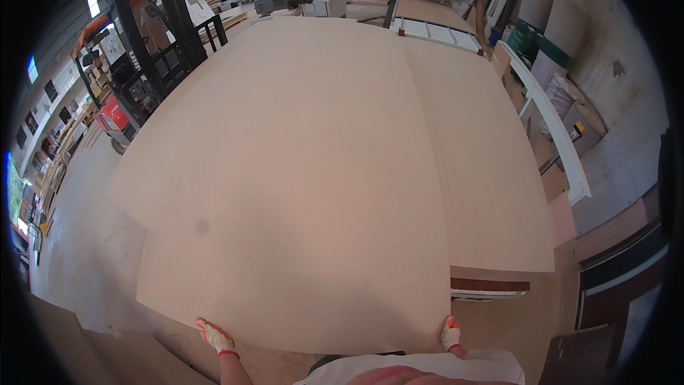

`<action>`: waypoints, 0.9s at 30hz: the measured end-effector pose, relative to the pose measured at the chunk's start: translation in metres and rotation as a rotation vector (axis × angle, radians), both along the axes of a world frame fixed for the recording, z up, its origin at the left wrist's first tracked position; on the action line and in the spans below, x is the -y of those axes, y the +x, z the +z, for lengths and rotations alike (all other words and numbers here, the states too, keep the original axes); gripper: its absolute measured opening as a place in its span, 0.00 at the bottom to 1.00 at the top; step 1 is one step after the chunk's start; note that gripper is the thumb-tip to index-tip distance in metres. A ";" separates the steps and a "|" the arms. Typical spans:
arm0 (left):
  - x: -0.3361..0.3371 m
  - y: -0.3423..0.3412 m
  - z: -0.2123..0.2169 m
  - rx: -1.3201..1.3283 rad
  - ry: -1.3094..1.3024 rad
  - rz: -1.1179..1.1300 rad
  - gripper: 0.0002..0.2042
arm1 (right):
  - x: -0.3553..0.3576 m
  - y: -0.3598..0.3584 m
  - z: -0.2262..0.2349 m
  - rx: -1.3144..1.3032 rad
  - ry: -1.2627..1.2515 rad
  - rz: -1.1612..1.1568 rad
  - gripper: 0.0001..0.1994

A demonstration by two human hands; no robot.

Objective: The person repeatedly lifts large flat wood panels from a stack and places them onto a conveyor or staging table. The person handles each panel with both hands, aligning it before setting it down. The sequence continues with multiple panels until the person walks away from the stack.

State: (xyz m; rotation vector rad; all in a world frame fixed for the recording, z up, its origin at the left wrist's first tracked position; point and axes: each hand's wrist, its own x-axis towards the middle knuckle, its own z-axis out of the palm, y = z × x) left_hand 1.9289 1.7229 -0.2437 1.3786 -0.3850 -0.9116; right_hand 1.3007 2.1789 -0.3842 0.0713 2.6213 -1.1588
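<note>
A large pale wooden sheet (299, 192) spreads out in front of me, its near edge close to my body. My left hand (216, 337), in a white glove with orange-red fingertips, is closed on that near edge toward the left corner. At the near right corner my right hand (450, 334), gloved the same way, grips the side edge. The fingers beneath the sheet are hidden. A second pale sheet (491, 192) lies under the right side of the held one, which overlaps it and sticks out nearer to me.
A forklift (142, 50) with a black mast stands at the far left. Beyond the sheets is a machine table (438, 32) with white bars. A white rail (552, 125) runs along the right. Boards (60, 335) lean at lower left, and a dark panel (581, 356) stands at lower right.
</note>
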 end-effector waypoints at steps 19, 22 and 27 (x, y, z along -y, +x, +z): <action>-0.050 -0.180 0.033 -0.615 0.261 -0.731 0.33 | -0.108 -0.021 0.021 -0.096 0.563 -0.438 0.28; -0.090 -0.244 0.025 -0.796 0.376 -0.789 0.28 | -0.079 -0.017 0.030 0.179 -0.128 -0.741 0.27; -0.101 -0.285 0.006 -0.270 0.754 -1.655 0.26 | 0.025 0.008 0.029 0.555 -1.211 -0.969 0.37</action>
